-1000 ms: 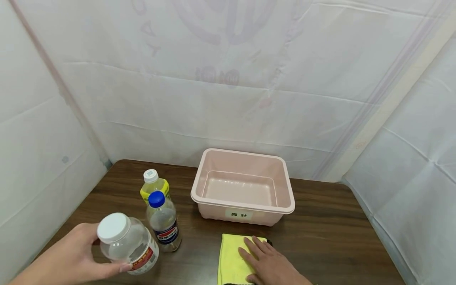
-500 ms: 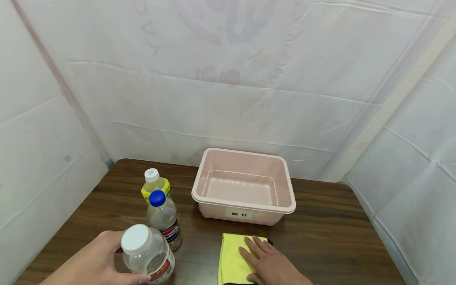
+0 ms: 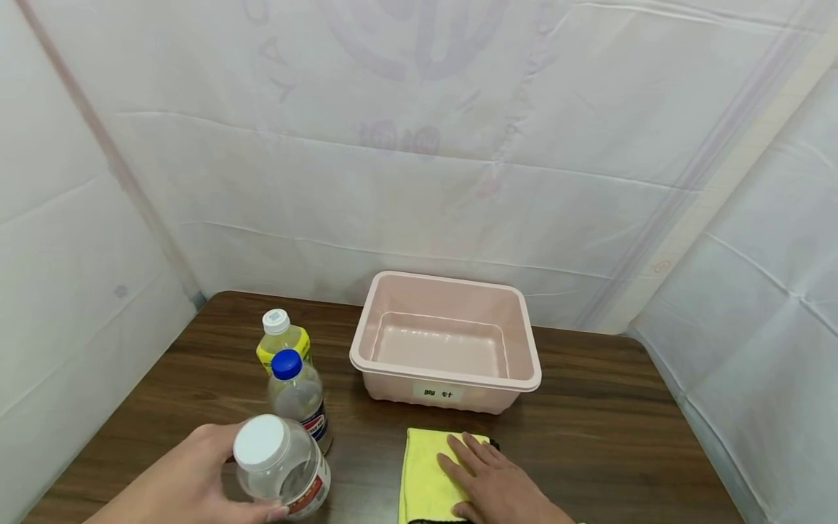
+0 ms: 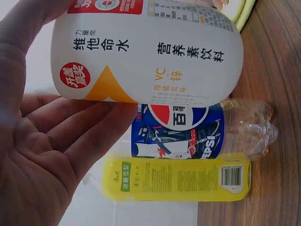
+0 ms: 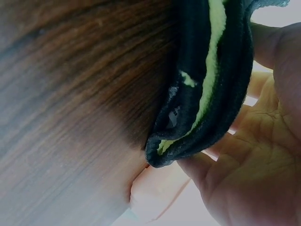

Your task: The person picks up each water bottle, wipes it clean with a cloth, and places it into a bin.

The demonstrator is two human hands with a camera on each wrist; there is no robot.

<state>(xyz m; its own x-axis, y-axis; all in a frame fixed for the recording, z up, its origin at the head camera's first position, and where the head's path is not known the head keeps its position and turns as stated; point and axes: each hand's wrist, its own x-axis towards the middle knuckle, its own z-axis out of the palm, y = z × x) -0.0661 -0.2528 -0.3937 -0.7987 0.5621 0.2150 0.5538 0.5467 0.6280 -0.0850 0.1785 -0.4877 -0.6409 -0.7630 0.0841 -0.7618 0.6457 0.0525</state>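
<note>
My left hand (image 3: 190, 477) grips a clear drink bottle (image 3: 294, 473) with a white cap, thumb on its near side and fingers behind. In the left wrist view its white label (image 4: 141, 52) faces the camera. Right behind it stands a Pepsi bottle (image 3: 297, 397) with a blue cap, partly hidden by the held bottle. A yellow-labelled bottle (image 3: 281, 338) stands farther back. My right hand (image 3: 494, 484) rests spread on a folded yellow cloth (image 3: 421, 473). The right wrist view shows the dark edging (image 5: 188, 117) of that cloth close up.
A pink plastic basin (image 3: 445, 378) with a paper label on its front stands at the back middle of the brown wooden table (image 3: 609, 437). White sheeting (image 3: 419, 204) hangs behind the table and at both sides.
My left hand has moved the drink bottle rightward, in front of the Pepsi bottle. My right hand and the cloth have stayed in place.
</note>
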